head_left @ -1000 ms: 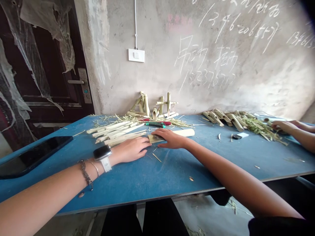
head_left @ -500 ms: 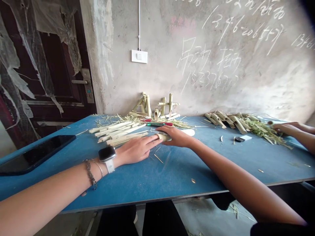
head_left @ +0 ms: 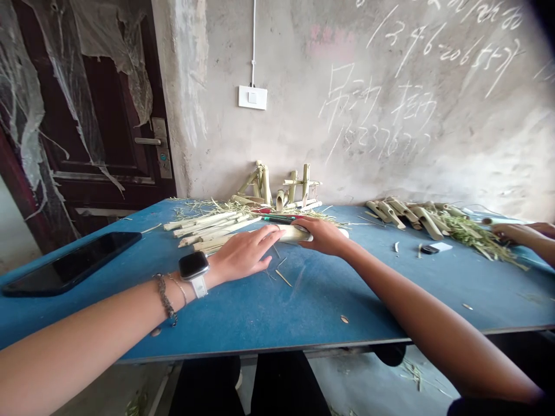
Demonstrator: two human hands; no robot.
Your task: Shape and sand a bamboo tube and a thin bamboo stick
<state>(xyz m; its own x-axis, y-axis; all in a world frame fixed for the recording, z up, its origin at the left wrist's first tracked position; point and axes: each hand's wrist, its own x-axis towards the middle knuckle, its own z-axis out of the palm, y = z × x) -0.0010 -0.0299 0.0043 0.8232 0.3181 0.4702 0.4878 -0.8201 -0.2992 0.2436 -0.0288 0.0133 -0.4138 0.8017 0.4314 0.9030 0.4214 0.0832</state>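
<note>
A pale bamboo piece (head_left: 295, 233) lies crosswise on the blue table (head_left: 303, 300), between my two hands. My right hand (head_left: 323, 236) is closed around its right end, thumb on the near side and fingers over the far side. My left hand (head_left: 243, 254) lies over the left part, fingers stretched out with the tips touching the piece and the thumb apart. Beside and behind my left hand lies a row of split bamboo strips (head_left: 212, 225). A green-handled tool (head_left: 277, 219) lies just beyond my fingers, its far part hidden.
Small bamboo structures (head_left: 260, 185) stand against the wall amid shavings. A black phone (head_left: 71, 263) lies at the left. Cut bamboo tubes (head_left: 427, 222) and a small black-and-white object (head_left: 436, 248) are at the right, near another person's hands (head_left: 520, 233).
My right hand has slid slightly right relative to my left hand, and more of the bamboo piece shows between them. The view has turned a little to the left.
</note>
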